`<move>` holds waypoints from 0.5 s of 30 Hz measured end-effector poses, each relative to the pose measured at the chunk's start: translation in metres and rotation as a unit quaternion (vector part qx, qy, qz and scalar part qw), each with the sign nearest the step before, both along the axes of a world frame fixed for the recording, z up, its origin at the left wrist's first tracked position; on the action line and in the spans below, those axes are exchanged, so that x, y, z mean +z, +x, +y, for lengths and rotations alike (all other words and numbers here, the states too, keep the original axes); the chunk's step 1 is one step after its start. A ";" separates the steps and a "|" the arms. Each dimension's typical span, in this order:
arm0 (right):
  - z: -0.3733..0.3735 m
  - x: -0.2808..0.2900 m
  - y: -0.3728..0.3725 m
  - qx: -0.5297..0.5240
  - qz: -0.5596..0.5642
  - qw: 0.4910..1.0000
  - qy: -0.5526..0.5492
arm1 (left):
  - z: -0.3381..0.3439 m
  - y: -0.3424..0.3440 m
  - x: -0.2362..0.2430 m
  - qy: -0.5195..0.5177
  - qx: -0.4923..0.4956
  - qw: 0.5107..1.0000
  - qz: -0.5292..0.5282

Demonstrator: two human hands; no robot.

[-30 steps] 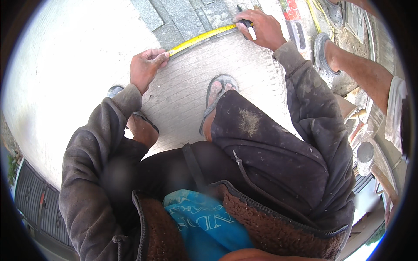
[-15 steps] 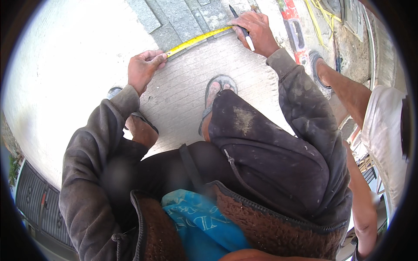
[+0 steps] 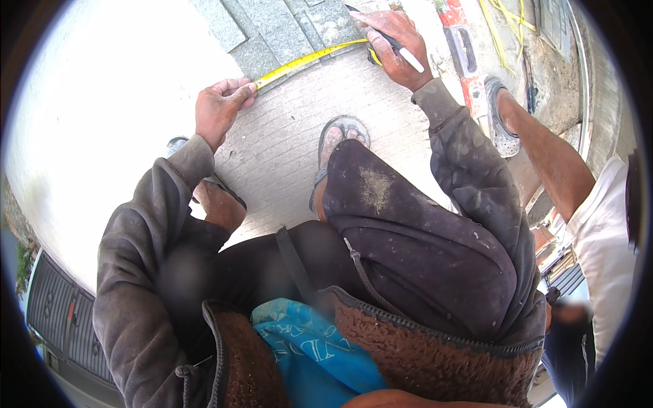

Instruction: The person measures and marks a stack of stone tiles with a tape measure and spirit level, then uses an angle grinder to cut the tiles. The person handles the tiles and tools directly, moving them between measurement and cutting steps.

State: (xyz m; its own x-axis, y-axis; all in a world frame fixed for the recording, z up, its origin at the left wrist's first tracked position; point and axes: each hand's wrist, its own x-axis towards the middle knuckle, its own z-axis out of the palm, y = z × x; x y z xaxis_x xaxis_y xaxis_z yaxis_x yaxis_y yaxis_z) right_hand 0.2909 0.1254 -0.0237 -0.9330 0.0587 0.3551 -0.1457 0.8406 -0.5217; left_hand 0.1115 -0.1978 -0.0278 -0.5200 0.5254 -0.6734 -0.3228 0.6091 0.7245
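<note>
A yellow tape measure (image 3: 299, 64) is drawn out in a shallow arc along the near edge of grey stone slabs (image 3: 275, 30). My left hand (image 3: 222, 112) pinches its free end between thumb and fingers, near the slabs' lower left corner. At the other end, my right hand (image 3: 401, 51) is closed around the tape's case, of which only a small yellow and black part shows below the fingers. That hand also holds a pen (image 3: 412, 61) with a dark tip and a white end, lying slantwise across the fingers.
Grooved pale concrete (image 3: 272, 149) lies under my sandalled feet. Right of the slabs is a red spirit level (image 3: 464, 53) with a grey handle opening, then yellow straps (image 3: 500, 34). Another person's leg (image 3: 541, 139) stands close on my right. A dark gate (image 3: 64, 309) is at lower left.
My right hand has turned slightly, so the pen's white end swung right and part of the tape case shows. Both hands shifted slightly left. The person on the right moved; their bare arm has gone from view.
</note>
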 end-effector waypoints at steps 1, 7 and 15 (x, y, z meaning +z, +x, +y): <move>-0.003 0.005 -0.004 0.001 0.010 1.000 -0.027 | 0.000 0.000 -0.001 0.002 -0.001 1.000 0.001; -0.027 0.024 -0.009 -0.069 0.008 0.983 -0.169 | -0.002 0.000 -0.004 0.002 0.008 1.000 -0.002; -0.049 0.027 0.001 0.003 -0.046 0.994 -0.102 | 0.000 -0.002 -0.002 -0.001 -0.004 1.000 0.003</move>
